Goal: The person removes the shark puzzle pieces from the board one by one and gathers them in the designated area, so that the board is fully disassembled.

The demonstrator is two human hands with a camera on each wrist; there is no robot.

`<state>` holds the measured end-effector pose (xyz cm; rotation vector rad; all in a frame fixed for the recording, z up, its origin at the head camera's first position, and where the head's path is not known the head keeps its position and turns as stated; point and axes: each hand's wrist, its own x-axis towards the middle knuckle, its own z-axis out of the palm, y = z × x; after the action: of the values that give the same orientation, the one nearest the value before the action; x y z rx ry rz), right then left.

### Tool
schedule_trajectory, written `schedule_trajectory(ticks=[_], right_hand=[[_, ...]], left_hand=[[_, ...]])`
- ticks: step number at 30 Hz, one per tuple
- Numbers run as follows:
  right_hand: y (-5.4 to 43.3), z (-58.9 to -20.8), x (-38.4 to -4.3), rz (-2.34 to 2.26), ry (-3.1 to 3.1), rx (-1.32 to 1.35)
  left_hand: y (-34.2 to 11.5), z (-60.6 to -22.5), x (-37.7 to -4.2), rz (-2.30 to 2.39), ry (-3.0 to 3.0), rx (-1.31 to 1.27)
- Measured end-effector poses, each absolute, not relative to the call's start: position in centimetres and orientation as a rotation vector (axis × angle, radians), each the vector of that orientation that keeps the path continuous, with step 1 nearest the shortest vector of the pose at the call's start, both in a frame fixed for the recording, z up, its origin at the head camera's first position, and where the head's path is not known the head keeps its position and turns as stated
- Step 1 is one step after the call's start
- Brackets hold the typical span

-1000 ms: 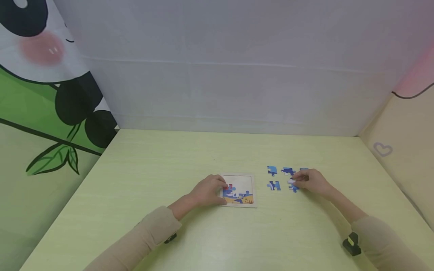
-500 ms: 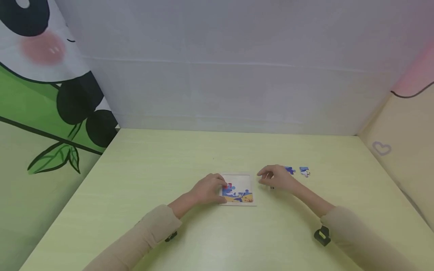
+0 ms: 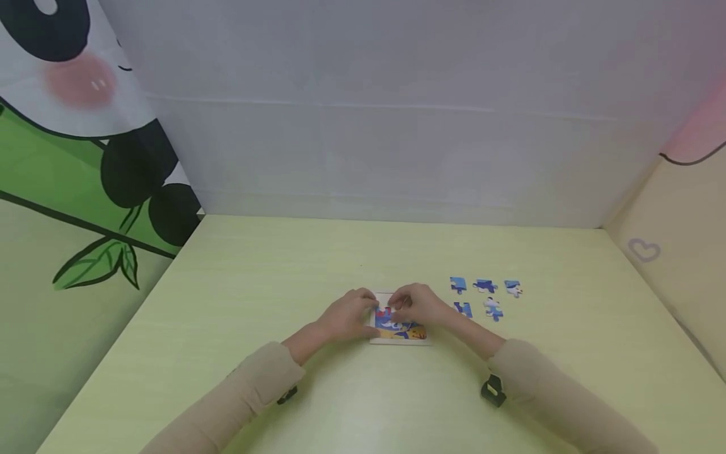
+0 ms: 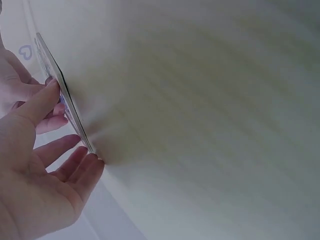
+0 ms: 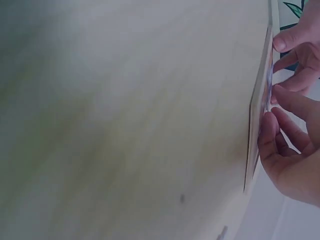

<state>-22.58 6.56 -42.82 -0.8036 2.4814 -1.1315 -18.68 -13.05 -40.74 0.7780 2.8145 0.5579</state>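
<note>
A square puzzle tray (image 3: 399,342) with a pale wooden rim lies on the table, partly filled with blue, red and yellow jigsaw pieces. My left hand (image 3: 344,318) holds the tray's left side, thumb near the front corner and fingers farther back. In the left wrist view, the left hand's (image 4: 45,170) thumb and fingertips touch the tray's edge (image 4: 67,92). My right hand (image 3: 422,306) is over the tray's right part, its thumb and fingers pinching a puzzle piece that they mostly hide. The right wrist view shows the right hand (image 5: 287,142) close against the tray (image 5: 257,107).
Several loose puzzle pieces lie right of the tray, among them a dark blue piece (image 3: 485,286), a blue and white one (image 3: 493,309) and a light blue one (image 3: 457,285). The pale table (image 3: 272,265) meets a white backdrop (image 3: 351,164) behind.
My right hand has moved left from the loose pieces to over the tray, carrying a puzzle piece, uncovering the remaining loose ones. The left hand has stayed at the tray's left side.
</note>
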Motion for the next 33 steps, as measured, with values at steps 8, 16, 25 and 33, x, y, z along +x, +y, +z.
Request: schedule_trajectory(ticks=[8,16,25,33], right_hand=[[6.05,-42.95,-22.26,-1.104,2.512,-0.749],[5.78,-42.58,-22.18,-1.122,2.486,-0.769],[5.60,-42.56,-22.03,-1.196,2.439,-0.775],[5.89,-42.57,-22.37,-1.264,2.366,-0.706]], left_hand=[[-13.05,-40.65,-18.51,0.504,2.832,0.744],[-13.20,-40.81,-18.55,0.502,2.841,0.751],[-13.22,-40.93,-18.67,0.503,2.843,0.752],[-13.14,-40.91,-18.73,0.494,2.855,0.751]])
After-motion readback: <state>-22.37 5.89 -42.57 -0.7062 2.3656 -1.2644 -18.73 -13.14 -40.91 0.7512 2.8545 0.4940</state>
